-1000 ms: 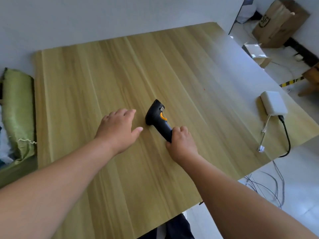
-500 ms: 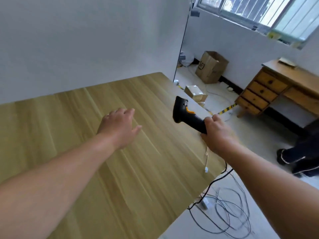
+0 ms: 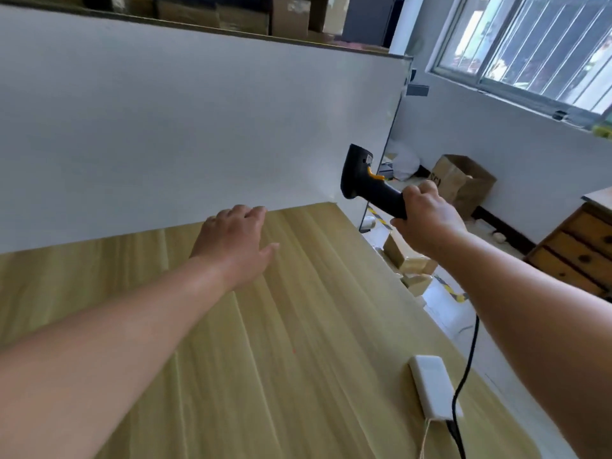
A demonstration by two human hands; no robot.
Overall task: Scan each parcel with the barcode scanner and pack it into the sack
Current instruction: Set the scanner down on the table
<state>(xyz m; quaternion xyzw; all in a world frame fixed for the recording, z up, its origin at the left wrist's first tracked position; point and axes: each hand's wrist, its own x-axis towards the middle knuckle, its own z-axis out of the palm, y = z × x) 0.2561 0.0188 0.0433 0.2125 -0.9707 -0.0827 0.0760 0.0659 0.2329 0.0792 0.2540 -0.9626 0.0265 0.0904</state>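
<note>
Zero parcels look scanned or packed yet: our right hand [image 3: 427, 223] has its grip closed round the barcode scanner [image 3: 367, 183], raised at two o'clock, our left hand [image 3: 235, 240] hovers slack and empty over the worktop [image 3: 298, 359], and no sack shows.

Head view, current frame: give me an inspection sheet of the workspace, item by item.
Surface: wooden table, light grain.
Job's things: barcode scanner held up off the table; no sack seen.
Clutter: white adapter box near the table's right edge.
Hands: right hand grips the scanner's handle; left hand open, palm down over the table.
Cables: black cable and thin white cord at the adapter box.
Surroundings: white partition behind the table; cardboard box and small boxes on the floor; wooden drawers; window.
</note>
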